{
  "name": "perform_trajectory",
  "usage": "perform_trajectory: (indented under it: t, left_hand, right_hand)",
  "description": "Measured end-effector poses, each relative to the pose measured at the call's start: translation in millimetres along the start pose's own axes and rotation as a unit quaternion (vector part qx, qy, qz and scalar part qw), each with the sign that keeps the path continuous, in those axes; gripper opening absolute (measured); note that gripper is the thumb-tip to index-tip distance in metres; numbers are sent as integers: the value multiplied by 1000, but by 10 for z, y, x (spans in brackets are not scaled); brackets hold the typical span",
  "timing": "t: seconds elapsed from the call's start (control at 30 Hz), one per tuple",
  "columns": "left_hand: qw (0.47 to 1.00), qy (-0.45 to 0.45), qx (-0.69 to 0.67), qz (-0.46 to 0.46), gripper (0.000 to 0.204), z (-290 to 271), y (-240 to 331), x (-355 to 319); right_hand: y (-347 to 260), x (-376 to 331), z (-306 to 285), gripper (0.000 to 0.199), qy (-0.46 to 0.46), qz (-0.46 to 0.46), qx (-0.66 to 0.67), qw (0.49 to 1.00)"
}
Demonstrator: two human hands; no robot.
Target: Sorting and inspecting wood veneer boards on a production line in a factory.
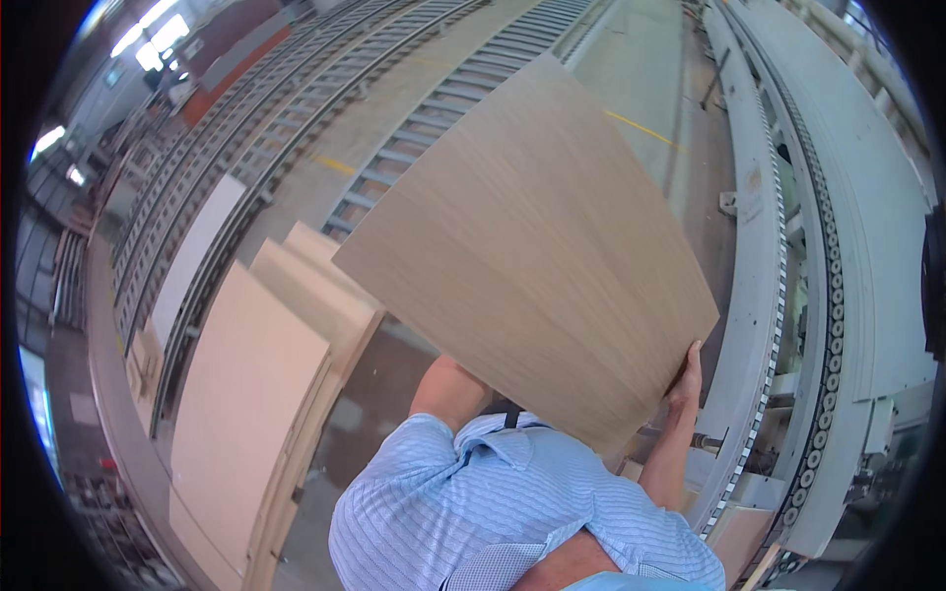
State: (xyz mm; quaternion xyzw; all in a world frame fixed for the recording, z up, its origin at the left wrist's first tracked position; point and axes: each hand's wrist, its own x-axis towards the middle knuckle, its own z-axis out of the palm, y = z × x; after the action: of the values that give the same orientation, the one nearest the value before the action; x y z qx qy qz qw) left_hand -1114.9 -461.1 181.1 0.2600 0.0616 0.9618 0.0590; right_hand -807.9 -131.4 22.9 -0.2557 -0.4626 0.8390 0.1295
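Overhead, the right hand grips the wood-grain panel at its edge; the left hand's grip cannot be told

Centre of frame is blocked by a large wood-grain panel, held tilted; the right hand grips its lower right edge. Lower left is obstructed by stacked pale boards. Right side is closed off by a curved roller conveyor. A roller track fills the upper left. Open passage: bare floor between boards and panel, and the floor strip at upper centre-right.
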Motion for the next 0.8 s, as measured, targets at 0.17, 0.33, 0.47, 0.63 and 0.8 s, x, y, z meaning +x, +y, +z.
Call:
perform_trajectory:
  t: [0.17,0.33,0.47,0.63,0.8]
  left_hand:
    - [998,5,-24,-66,58,-255,-791,627]
    - [993,9,-24,-114,58,-435,-1578,1100]
    - [990,23,-7,-141,58,-536,-2137,1447]
    - [980,60,5,-188,58,-727,-2857,1698]
    - [968,82,-1,-237,58,-1031,-3492,2105]
  right_hand:
    - [-133,563,183,66,104,50,22,993]
    - [-354,1353,164,68,110,30,63,991]
    - [-612,2187,201,68,108,37,76,991]
    - [-1106,3217,355,64,68,46,97,992]
    - [-1498,4156,566,54,58,34,76,995]
